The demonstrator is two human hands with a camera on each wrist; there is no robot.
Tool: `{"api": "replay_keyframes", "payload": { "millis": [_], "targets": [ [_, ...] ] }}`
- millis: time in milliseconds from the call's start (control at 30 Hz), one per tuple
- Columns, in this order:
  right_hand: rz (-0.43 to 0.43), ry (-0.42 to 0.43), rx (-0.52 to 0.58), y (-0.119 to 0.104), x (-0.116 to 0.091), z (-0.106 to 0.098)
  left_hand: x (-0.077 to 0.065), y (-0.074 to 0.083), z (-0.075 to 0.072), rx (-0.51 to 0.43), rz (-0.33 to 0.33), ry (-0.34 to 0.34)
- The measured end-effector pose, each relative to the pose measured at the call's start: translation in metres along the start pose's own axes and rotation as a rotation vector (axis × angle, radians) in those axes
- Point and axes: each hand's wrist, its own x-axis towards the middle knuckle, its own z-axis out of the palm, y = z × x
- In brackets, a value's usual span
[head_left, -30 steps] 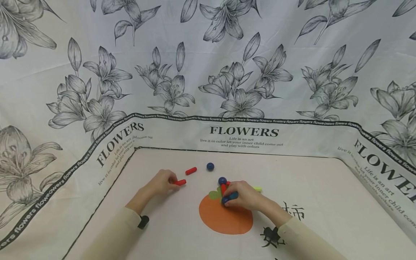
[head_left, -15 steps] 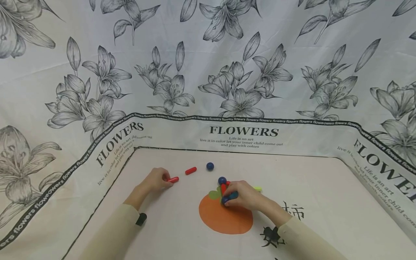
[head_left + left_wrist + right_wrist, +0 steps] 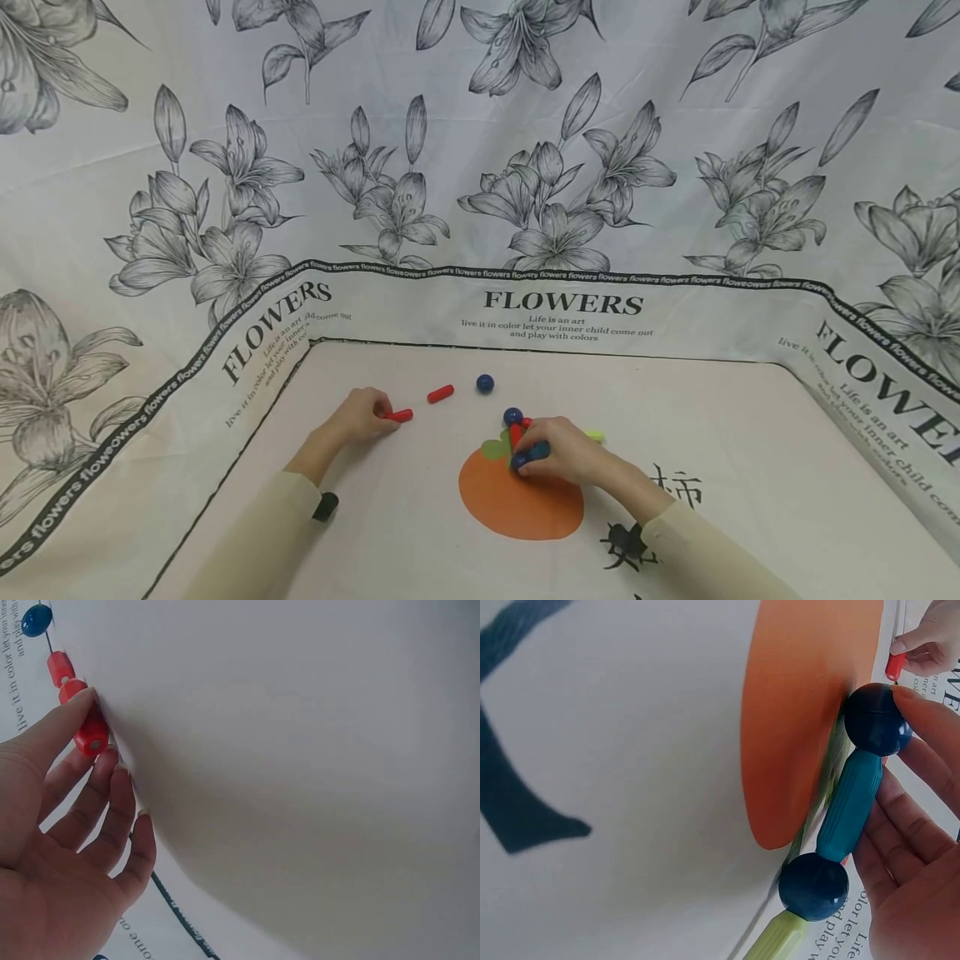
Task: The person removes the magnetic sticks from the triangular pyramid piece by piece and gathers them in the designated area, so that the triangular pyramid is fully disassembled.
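My left hand (image 3: 363,414) pinches a short red magnetic rod (image 3: 92,737) between thumb and fingers, close over the table; a metal dot shows in its end. My right hand (image 3: 561,450) holds a dark blue ball (image 3: 877,718) by thumb and fingertips. That ball joins a teal rod (image 3: 849,804), which runs to a second blue ball (image 3: 814,886) with a yellow-green rod (image 3: 776,937) beyond. In the head view a red rod (image 3: 515,435) links the held ball to another blue ball (image 3: 513,416). Part of this built shape is hidden behind my right hand.
A loose red rod (image 3: 441,394) and a loose blue ball (image 3: 485,383) lie toward the back of the table. The cloth (image 3: 405,517) bears a printed orange persimmon (image 3: 517,508) and black characters. A flower-printed curtain (image 3: 555,208) rises behind.
My left hand has drawn the red rod a little to the left and back, then stayed there over the last half second. My right hand and the built shape have not moved.
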Motion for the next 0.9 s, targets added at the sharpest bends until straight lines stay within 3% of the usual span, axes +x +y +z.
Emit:
{"api": "replay_keyframes", "payload": {
  "millis": [267, 600, 733, 900],
  "targets": [
    [0.002, 0.003, -0.01, 0.002, -0.003, -0.001, -0.001, 0.0, -0.002, 0.009, 0.015, -0.014],
    [0.071, -0.003, -0.024, 0.002, -0.012, -0.015, -0.006, 0.008, -0.006, 0.078, 0.055, -0.033],
    [0.094, -0.005, -0.052, 0.003, -0.011, -0.016, -0.009, 0.018, -0.004, 0.133, 0.095, -0.01],
    [0.107, -0.002, -0.098, 0.004, -0.008, -0.014, -0.012, 0.045, 0.004, 0.135, 0.156, -0.026]
  ]
}}
